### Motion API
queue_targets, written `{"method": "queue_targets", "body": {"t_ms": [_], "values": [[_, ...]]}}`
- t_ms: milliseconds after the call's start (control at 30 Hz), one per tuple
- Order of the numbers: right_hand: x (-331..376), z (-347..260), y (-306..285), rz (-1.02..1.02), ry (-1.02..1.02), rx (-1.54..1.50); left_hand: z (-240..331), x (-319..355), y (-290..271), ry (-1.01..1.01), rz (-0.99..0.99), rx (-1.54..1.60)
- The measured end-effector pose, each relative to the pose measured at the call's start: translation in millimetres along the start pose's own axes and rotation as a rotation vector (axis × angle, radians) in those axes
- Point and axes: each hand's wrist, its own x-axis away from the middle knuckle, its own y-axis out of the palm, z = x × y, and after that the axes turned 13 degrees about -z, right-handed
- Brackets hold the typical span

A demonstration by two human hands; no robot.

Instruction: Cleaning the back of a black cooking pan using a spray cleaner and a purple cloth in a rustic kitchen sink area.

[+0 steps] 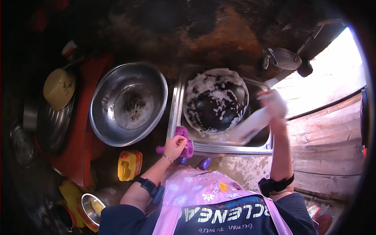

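A round dark pan (203, 103) streaked with white suds lies in the metal sink (219, 149); I cannot tell whether its inner or outer side faces up. At the sink's near left corner, my left hand (176, 147) is closed on a fuzzy purple scrubber (189, 149), part of which sticks out left of the fingers. My right hand (274, 105) is over the sink's right side, smeared by motion. It grips a long white object (250, 127), too blurred to name, whose streak reaches down toward the sink's near rim.
Left of the sink stands a wide metal basin (152, 117). A yellow plastic container (129, 165) is below it. Farther left are a cream enamel bowl (58, 89) and dark lids on a red surface (74, 149). A skimmer (287, 58) hangs at upper right, above a plank wall (325, 141).
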Motion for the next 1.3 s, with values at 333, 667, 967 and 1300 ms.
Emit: {"method": "queue_targets", "body": {"t_ms": [333,667,967,1300], "values": [[19,21,-5,-0.25,0.19,-0.037,1,-3,2,0.0,0.006,-0.01],[-6,-10,-15,-0.194,0.061,-0.152,-4,3,4,-0.015,0.046,-0.051],[4,-48,-15,-0.196,0.064,0.199,4,2,5,0.003,0.046,-0.001],[-22,-46,-51,0.01,-0.162,0.288,4,1,0,-0.055,0.056,-0.089]]}}
